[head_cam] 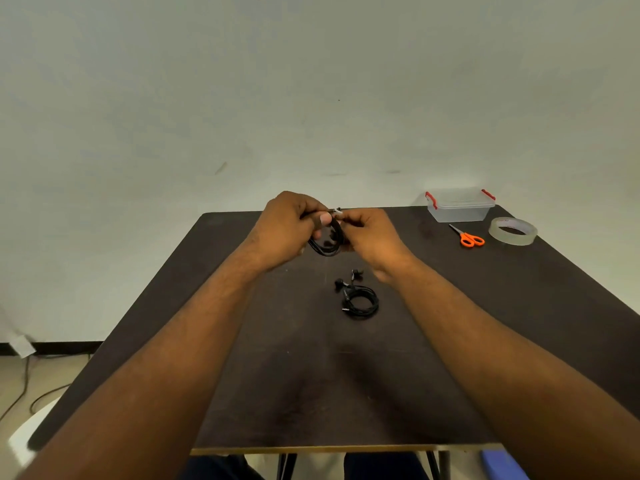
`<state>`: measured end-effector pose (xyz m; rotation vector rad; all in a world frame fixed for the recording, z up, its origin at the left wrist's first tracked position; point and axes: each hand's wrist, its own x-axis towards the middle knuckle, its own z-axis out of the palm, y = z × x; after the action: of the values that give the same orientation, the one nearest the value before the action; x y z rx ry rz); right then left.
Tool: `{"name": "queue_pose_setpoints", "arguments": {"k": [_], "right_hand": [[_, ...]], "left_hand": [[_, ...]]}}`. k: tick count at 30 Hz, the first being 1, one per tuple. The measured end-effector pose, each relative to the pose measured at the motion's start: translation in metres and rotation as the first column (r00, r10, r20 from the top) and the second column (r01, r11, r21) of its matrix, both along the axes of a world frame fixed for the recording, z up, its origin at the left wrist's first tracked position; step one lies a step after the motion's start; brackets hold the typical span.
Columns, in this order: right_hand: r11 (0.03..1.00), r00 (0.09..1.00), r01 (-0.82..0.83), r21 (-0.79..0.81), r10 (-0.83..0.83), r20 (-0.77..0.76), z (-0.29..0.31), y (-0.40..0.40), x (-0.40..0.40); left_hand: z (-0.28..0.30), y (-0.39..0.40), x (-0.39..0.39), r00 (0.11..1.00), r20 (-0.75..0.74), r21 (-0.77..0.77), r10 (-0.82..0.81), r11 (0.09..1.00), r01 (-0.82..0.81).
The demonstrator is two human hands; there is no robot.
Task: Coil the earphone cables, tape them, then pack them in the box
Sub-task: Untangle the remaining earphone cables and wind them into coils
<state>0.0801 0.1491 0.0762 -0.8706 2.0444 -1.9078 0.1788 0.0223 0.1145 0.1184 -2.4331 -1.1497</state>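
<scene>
- Coiling is judged under way: a black earphone cable (pixel 325 242) is held in loops above the bench (pixel 450 306), pinched by the left hand (pixel 291 226) and the right hand (pixel 370 233).
- Both grips are curled onto the cable; the plug end seems pinched at the top, between them.
- Loops are best kept even and clamped tight until tape is applied.
- Below the grip, a second coil (pixel 360 301) lies on the bench.
- Right of the grip, well apart: box (pixel 459 211), scissors (pixel 469 237), tape roll (pixel 513 231).
</scene>
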Motion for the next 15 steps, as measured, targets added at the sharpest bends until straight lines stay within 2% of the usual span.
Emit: {"name": "queue_pose_setpoints", "arguments": {"k": [1, 3, 7, 11, 15], "right_hand": [[0.994, 0.989, -0.050, -0.099, 0.063, 0.137, 0.000, -0.002, 0.004], [0.965, 0.934, -0.104, -0.242, 0.179, 0.309, 0.002, -0.005, 0.008], [0.916, 0.845, -0.134, -0.377, 0.305, 0.439, 0.004, -0.007, 0.010], [0.903, 0.857, -0.054, -0.427, 0.262, 0.444, 0.002, -0.015, 0.016], [0.928, 0.969, 0.030, -0.371, 0.064, 0.238, -0.004, -0.022, 0.023]], "left_hand": [[-0.001, -0.001, 0.000, 0.998, -0.052, -0.015, 0.020, 1.000, -0.020], [0.000, -0.003, 0.002, 0.989, -0.133, -0.058, 0.067, 0.996, -0.075], [0.002, -0.011, 0.008, 0.987, -0.132, -0.054, 0.087, 0.994, -0.095], [0.006, -0.012, 0.013, 0.998, -0.051, 0.025, 0.048, 0.999, -0.046], [0.009, -0.008, 0.016, 0.999, -0.032, 0.070, 0.028, 0.997, -0.026]]}}
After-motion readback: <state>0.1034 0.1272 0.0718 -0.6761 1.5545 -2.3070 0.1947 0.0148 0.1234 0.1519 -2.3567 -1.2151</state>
